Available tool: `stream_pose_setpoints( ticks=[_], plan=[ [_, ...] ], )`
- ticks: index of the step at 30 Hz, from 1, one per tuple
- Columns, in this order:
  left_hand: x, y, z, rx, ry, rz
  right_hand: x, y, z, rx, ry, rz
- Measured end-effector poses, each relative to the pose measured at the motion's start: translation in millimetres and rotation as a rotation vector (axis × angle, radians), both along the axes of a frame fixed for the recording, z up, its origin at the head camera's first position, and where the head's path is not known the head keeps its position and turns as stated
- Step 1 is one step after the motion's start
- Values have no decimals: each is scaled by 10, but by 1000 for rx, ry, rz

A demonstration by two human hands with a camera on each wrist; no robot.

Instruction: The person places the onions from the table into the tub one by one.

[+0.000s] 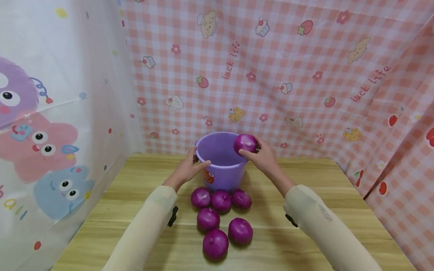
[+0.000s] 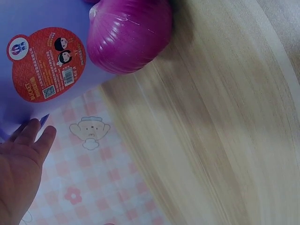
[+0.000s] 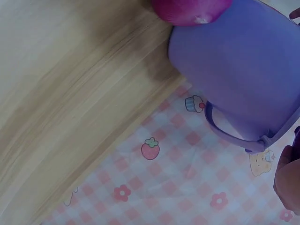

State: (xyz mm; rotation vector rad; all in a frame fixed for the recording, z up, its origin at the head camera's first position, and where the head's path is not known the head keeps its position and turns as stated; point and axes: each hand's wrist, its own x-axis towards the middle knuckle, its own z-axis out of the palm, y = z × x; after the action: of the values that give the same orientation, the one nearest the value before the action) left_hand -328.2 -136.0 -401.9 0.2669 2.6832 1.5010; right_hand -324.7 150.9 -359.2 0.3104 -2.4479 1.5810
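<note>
A purple bucket (image 1: pixel 226 175) stands upright at the back of the wooden table. My left hand (image 1: pixel 185 170) holds its left rim, the thumb lying over the edge and the other fingers partly hidden on the outer side. Above the bucket's right rim, my right hand (image 1: pixel 265 153) grips a red onion (image 1: pixel 245 143) between thumb and fingers. Only part of the right hand (image 3: pixel 287 180) enters the right wrist view, at the right edge. In the left wrist view an onion (image 2: pixel 131 35) sits close by the bucket's labelled wall. The bucket's bottom is hidden from the head view.
Before the bucket, three onions form a row, among them the middle onion (image 1: pixel 221 201). Nearer are three more, including the front onion (image 1: pixel 215 245). The bucket's handle (image 3: pixel 229 137) hangs at its side. A checked curtain (image 1: pixel 237 94) backs the table (image 1: pixel 305 226).
</note>
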Motion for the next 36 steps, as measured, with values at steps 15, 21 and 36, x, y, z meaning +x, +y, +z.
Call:
stream_pose_setpoints(
  ticks=[15,21,36],
  plan=[
    [-17,-13,-10,19,-8,-1,-173,-344,-32,54,3,-18],
    [-14,-7,1,36,-8,-7,-233,-368,-80,59,21,-33],
    [-24,-9,-14,16,12,-11,-240,-385,-201,-6,6,11]
  ],
)
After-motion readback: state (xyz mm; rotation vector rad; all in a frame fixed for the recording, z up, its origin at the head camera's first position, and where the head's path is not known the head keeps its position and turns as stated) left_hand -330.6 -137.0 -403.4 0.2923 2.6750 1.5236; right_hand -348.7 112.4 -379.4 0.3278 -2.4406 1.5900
